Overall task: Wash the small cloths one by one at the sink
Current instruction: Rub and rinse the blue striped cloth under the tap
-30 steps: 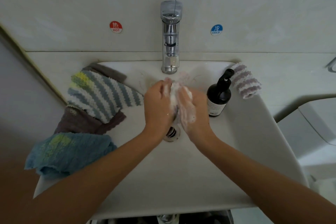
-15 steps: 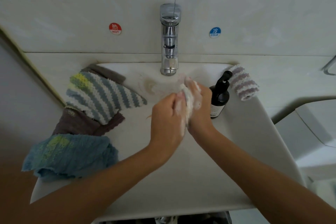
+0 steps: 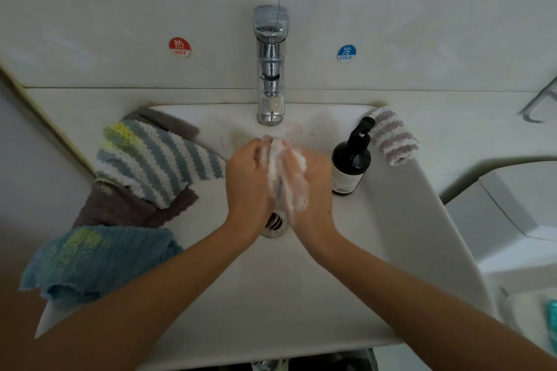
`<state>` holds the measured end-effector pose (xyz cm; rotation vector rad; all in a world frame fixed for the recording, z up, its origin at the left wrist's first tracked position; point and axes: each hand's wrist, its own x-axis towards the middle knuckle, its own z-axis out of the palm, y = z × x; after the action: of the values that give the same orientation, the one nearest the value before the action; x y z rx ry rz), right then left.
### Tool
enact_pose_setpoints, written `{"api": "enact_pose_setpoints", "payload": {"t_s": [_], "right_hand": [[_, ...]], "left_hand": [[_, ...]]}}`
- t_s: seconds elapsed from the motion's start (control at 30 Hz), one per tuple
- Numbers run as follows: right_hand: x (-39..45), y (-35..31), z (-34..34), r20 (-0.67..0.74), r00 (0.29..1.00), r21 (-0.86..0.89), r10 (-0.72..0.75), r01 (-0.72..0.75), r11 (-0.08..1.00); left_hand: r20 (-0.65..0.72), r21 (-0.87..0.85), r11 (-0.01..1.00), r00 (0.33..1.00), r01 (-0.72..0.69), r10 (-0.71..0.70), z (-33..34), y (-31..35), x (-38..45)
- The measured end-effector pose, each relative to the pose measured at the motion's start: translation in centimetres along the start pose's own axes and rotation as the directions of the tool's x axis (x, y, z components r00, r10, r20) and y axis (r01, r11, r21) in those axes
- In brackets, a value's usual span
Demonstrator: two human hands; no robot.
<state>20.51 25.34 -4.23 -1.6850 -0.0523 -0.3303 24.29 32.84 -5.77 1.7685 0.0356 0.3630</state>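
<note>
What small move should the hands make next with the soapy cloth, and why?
Probably rinse it: move the small white lathered cloth, pressed between the left hand and the right hand, up under the chrome tap and start the water. The cloth is already thick with foam, no water is visibly running, and it sits over the metal drain, just below the spout.

Left hand (image 3: 247,181) and right hand (image 3: 310,187) pressed together, fingers curled, forearms converging

A bathroom — a white washbasin (image 3: 391,250) set against a tiled wall (image 3: 120,9), chrome tap (image 3: 270,69) between HOT (image 3: 180,47) and COLD (image 3: 346,53) stickers, and a dark pump bottle (image 3: 351,163) on the rim.
</note>
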Motion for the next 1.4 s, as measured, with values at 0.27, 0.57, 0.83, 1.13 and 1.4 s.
{"api": "enact_pose_setpoints", "payload": {"t_s": [0.27, 0.57, 0.83, 1.13, 1.4], "right_hand": [[1.1, 0.4, 0.2, -0.162, 0.984, 0.216, 0.071, -0.035, 0.976], [2.3, 1.3, -0.7, -0.155, 0.988, 0.047, -0.003, 0.011, 0.999], [2.9, 1.5, -0.3, -0.073, 0.997, 0.005, -0.029, 0.030, 1.000], [2.4, 2.2, -1.1, -0.002, 0.995, -0.168, -0.098, 0.097, 0.981], [1.1, 2.0, -0.2, 0.075, 0.991, -0.195, -0.110, 0.123, 0.973]], "left_hand": [[0.047, -0.023, 0.998, 0.997, -0.054, 0.055, 0.5, 1.4, -1.0], [0.094, 0.014, 0.980, 0.976, -0.197, 0.195, 0.3, 0.6, -2.6], [0.084, -0.038, 0.991, 0.988, -0.126, 0.129, -0.2, 0.4, -3.3], [0.083, -0.081, 0.995, 0.995, -0.050, 0.057, -0.1, 0.7, -3.5], [0.010, -0.092, 0.995, 0.999, 0.047, -0.046, 0.1, -0.5, -0.4]]}}
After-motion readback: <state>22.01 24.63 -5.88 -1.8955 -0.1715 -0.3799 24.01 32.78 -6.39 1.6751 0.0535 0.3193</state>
